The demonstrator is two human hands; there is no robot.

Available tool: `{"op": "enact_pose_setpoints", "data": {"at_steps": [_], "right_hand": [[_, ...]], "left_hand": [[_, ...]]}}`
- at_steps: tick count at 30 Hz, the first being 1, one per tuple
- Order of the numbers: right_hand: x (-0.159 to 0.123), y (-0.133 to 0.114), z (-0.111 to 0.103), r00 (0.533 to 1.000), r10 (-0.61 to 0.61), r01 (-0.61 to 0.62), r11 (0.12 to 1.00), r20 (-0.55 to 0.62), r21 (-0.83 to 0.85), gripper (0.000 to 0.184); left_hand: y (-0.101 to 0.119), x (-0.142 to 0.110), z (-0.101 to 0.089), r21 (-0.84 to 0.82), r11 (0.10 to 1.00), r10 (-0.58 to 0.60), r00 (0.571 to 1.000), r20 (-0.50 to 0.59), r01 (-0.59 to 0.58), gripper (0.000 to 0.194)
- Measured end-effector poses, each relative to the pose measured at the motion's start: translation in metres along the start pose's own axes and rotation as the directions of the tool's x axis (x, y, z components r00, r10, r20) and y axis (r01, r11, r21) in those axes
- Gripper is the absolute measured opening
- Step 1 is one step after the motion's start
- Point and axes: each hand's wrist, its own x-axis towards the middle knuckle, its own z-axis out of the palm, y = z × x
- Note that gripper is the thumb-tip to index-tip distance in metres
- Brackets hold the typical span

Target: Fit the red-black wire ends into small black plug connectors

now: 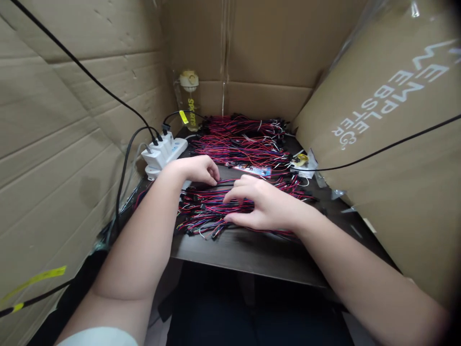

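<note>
Thin red, black and white wires with small dark connectors form a near pile (205,210) across the front of the dark table. My left hand (201,170) is at the far left edge of this pile. Its fingers are curled down and pressed together, and wires run to the right from its fingertips; the exact grip is partly hidden. Over the right half of the pile is my right hand (255,202), palm down. Its thumb and curved fingers are apart, with the fingertips close to the wires and nothing visibly gripped.
A second large heap of wires (241,149) lies farther back. To the left stand a white power strip (163,153) with black plugs and a clear bottle (189,96). A yellow tape roll (300,160) sits at right. Cardboard walls (266,43) enclose the table; a black cable (389,144) crosses at right.
</note>
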Motion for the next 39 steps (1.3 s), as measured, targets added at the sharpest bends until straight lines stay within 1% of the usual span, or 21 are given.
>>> {"op": "enact_pose_setpoints", "data": {"at_steps": [2, 5, 8, 9, 12, 14, 16, 17, 21, 25, 27, 28, 30, 31, 32, 34, 36, 39], "right_hand": [[0.005, -0.008, 0.010, 0.997, -0.046, 0.047, 0.999, 0.054, -0.008, 0.024], [0.011, -0.013, 0.024, 0.995, -0.039, 0.041, 0.999, 0.095, -0.010, 0.016], [0.014, -0.013, 0.029, 0.994, 0.015, -0.018, 0.999, 0.110, 0.028, 0.009], [0.014, -0.012, 0.030, 0.993, 0.052, -0.056, 0.998, 0.105, 0.038, 0.010], [0.015, -0.010, 0.030, 0.982, 0.181, -0.183, 0.982, 0.059, 0.037, 0.020], [0.018, -0.009, 0.032, 0.980, 0.192, -0.193, 0.981, 0.044, 0.030, 0.016], [0.021, -0.008, 0.034, 0.985, 0.167, -0.168, 0.984, 0.036, 0.053, 0.007], [0.022, -0.008, 0.036, 0.986, 0.164, -0.165, 0.983, 0.025, 0.075, 0.006], [0.024, -0.010, 0.039, 0.980, 0.192, -0.184, 0.975, -0.056, 0.121, 0.009], [0.017, -0.020, 0.029, 0.975, 0.189, -0.177, 0.978, -0.115, 0.111, 0.012], [0.012, -0.025, 0.021, 0.966, 0.193, -0.177, 0.979, -0.173, 0.102, 0.011], [0.009, -0.026, 0.017, 0.956, 0.210, -0.191, 0.975, -0.203, 0.110, 0.010], [0.006, -0.025, 0.011, 0.938, 0.280, -0.257, 0.957, -0.204, 0.133, 0.009], [0.005, -0.023, 0.009, 0.928, 0.325, -0.304, 0.943, -0.184, 0.136, 0.011], [0.005, -0.020, 0.008, 0.917, 0.362, -0.343, 0.930, -0.166, 0.134, 0.012], [0.006, -0.014, 0.009, 0.904, 0.398, -0.380, 0.915, -0.153, 0.135, 0.014], [0.008, -0.011, 0.012, 0.911, 0.382, -0.358, 0.920, -0.159, 0.160, 0.013], [0.011, -0.012, 0.023, 0.939, 0.319, -0.296, 0.940, -0.131, 0.169, 0.011]], "left_hand": [[0.000, -0.001, -0.001, 0.010, 1.000, 0.022, 1.000, -0.003, -0.022, 0.026], [0.002, -0.002, -0.001, 0.009, 0.998, 0.059, 0.998, 0.024, -0.059, 0.023], [0.005, -0.003, 0.000, 0.010, 0.997, 0.070, 0.996, 0.059, -0.071, 0.018], [0.005, -0.002, 0.001, 0.012, 0.998, 0.069, 0.996, 0.064, -0.069, 0.018], [0.006, -0.001, 0.002, 0.014, 0.998, 0.064, 0.995, 0.076, -0.065, 0.020], [0.005, 0.000, 0.003, 0.001, 0.998, 0.059, 0.995, 0.080, -0.060, 0.020], [0.005, 0.001, 0.003, -0.010, 0.999, 0.050, 0.997, 0.058, -0.049, 0.023], [0.005, 0.001, 0.004, -0.006, 0.999, 0.042, 0.999, 0.035, -0.042, 0.024], [0.005, 0.002, 0.003, 0.061, 0.998, 0.023, 0.999, -0.042, -0.021, 0.027], [0.006, 0.001, 0.002, 0.054, 0.998, 0.031, 0.994, -0.102, -0.025, 0.023], [0.010, -0.001, 0.001, -0.033, 0.996, 0.083, 0.992, -0.096, -0.086, 0.017], [0.013, -0.002, 0.001, -0.114, 0.984, 0.126, 0.989, -0.078, -0.135, 0.015], [0.020, -0.005, 0.002, -0.311, 0.924, 0.221, 0.975, -0.040, -0.222, 0.013], [0.024, -0.006, 0.002, -0.393, 0.887, 0.252, 0.967, -0.031, -0.244, 0.012], [0.027, -0.008, 0.002, -0.449, 0.858, 0.266, 0.963, -0.030, -0.251, 0.012], [0.031, -0.011, 0.001, -0.499, 0.832, 0.262, 0.965, -0.026, -0.240, 0.013], [0.032, -0.012, 0.000, -0.527, 0.823, 0.240, 0.971, -0.018, -0.213, 0.015], [0.029, -0.009, 0.002, -0.559, 0.808, 0.216, 0.976, -0.018, -0.189, 0.014]]}}
